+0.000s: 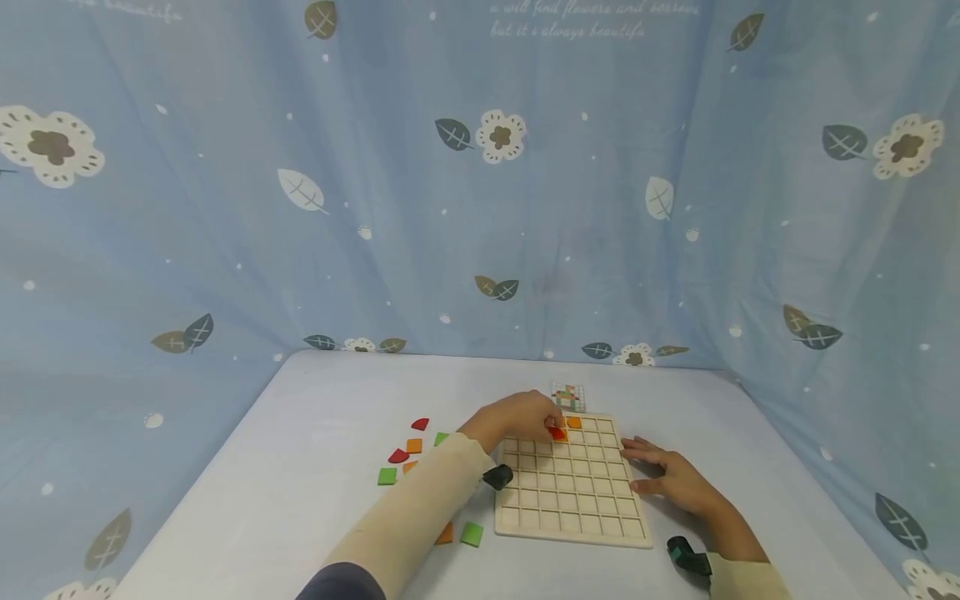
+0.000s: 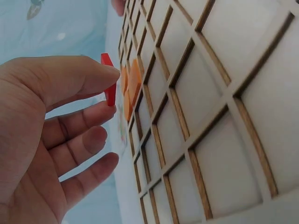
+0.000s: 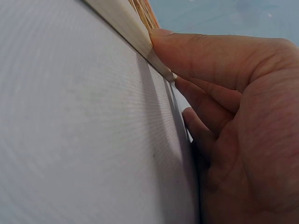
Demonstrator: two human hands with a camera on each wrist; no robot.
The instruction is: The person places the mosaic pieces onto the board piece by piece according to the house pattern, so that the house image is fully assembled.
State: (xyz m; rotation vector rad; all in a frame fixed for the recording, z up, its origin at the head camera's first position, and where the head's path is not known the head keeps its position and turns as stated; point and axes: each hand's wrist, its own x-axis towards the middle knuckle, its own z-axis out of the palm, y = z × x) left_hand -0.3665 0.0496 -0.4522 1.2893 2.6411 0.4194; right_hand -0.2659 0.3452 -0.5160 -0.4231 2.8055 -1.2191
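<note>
My left hand [image 1: 521, 415] is over the far part of a pale wooden grid board [image 1: 570, 523]. Between thumb and fingers it pinches a red tile [image 2: 110, 93], thin and seen nearly edge-on in the left wrist view; the other fingers are spread loosely. Just beyond that tile, orange tiles [image 1: 574, 423] sit in the far cells of the board. My right hand [image 1: 675, 479] lies along the board's right side, its thumb and fingertips touching the edge [image 3: 126, 28]. Its fingers look fairly straight.
Left of the board lie loose red tiles [image 1: 398, 456], orange tiles [image 1: 414, 446] and green tiles [image 1: 387, 476], some partly behind my left sleeve. One green tile [image 1: 472, 534] is near the board's front left corner. A small pattern card [image 1: 567, 395] lies beyond the board.
</note>
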